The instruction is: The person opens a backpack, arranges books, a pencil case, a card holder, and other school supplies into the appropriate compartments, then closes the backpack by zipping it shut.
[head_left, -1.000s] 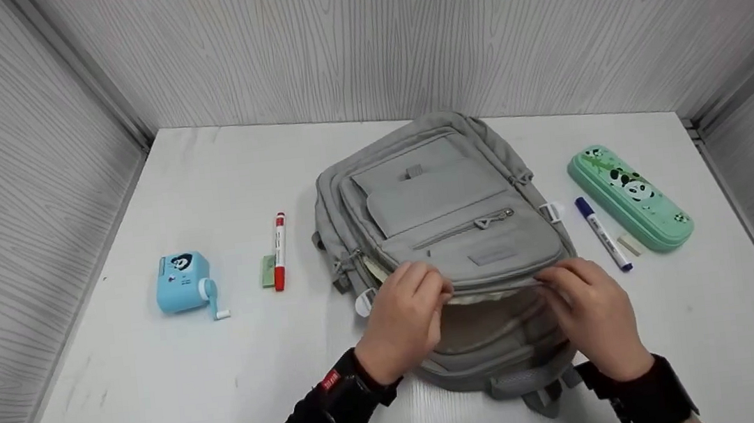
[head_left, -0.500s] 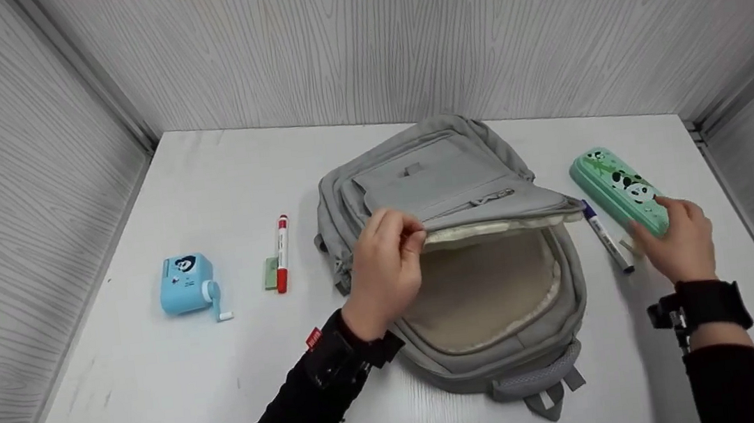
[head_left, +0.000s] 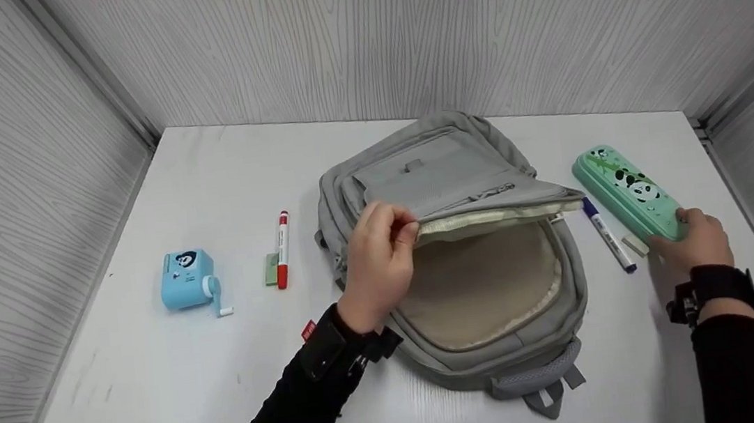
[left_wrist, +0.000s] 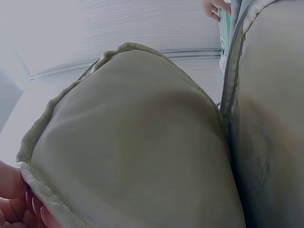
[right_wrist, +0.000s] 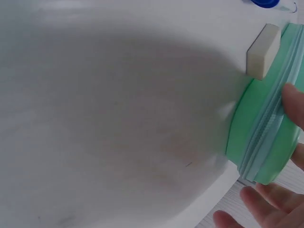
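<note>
A grey backpack (head_left: pixel 443 176) lies on the white table, its main compartment gaping toward me with a beige lining (head_left: pixel 483 284). With thumb and fingers my left hand (head_left: pixel 379 260) pinches the raised flap's zipper edge; the left wrist view shows fingers (left_wrist: pixel 35 209) at the flap's lining (left_wrist: pixel 128 137). Over at the right, my right hand (head_left: pixel 699 241) grips the near end of a green panda pencil case (head_left: pixel 627 189), which rests on the table. In the right wrist view, the thumb (right_wrist: pixel 294 104) lies against the zippered side of the case.
Left of the case lie a blue-capped marker (head_left: pixel 609 236) and a pale eraser (head_left: pixel 635 244). On the left side are a red marker (head_left: pixel 283 249), a small green piece (head_left: pixel 272 269) and a light-blue crank sharpener (head_left: pixel 189 280). Panelled walls (head_left: pixel 359 38) border the table.
My left hand has lifted the backpack's flap up and away, exposing the lining. My right hand has left the bag's edge, moved right and taken hold of the pencil case's near end.
</note>
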`<state>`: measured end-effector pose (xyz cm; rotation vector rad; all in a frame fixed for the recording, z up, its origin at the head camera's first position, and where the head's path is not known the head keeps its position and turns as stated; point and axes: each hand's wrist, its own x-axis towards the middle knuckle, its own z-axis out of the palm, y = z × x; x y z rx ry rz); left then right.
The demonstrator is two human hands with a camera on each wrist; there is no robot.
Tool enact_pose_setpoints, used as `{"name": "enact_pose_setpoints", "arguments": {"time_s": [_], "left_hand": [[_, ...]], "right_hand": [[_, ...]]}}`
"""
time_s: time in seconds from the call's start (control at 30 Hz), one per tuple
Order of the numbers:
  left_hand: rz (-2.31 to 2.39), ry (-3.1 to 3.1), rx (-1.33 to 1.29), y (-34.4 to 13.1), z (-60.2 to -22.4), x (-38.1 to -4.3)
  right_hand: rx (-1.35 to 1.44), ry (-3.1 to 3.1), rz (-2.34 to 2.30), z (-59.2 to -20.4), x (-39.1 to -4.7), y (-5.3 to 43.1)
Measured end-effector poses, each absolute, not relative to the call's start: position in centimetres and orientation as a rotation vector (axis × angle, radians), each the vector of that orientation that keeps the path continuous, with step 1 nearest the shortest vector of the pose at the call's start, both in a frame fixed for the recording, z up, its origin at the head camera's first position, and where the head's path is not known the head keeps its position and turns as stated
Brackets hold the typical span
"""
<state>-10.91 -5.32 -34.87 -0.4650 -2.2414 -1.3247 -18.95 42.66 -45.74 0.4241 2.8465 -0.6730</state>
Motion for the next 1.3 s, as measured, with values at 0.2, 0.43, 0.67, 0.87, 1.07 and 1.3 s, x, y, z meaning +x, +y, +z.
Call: {"name": "enact_pose_setpoints", "arguments": {"time_s": [0.2,0.43,0.67,0.87,1.07,1.3], "left_hand": [[-1.431,-2.224,-0.463,-5.1,-34.9,-11.4],[-1.579,-2.176,-0.457,-5.3,-34.8,-11.6],[-1.627,-2.158,-0.422,-5.4,-35.0,-11.8],[-1.619,-2.140,-0.431,-5.5,-35.0,-11.9],[-1.625,-2.142,-0.450,-5.4,-34.9,-11.9],[-1.624,-2.157,-0.445,-5.3,-34.9,-11.7]], "right_hand": [[0.502,2.802,-0.756,-45.3,-19.1,42.6],[0.616,2.794,-1.041,-43.8,-18.0,41.8],[0.671,2.754,-1.209,-40.9,-13.4,40.8],[0.525,2.792,-1.089,-38.8,-9.1,39.4],[0.386,2.775,-0.980,-38.0,-6.8,38.7],[0.055,2.815,-0.959,-38.2,-7.1,33.2]]}}
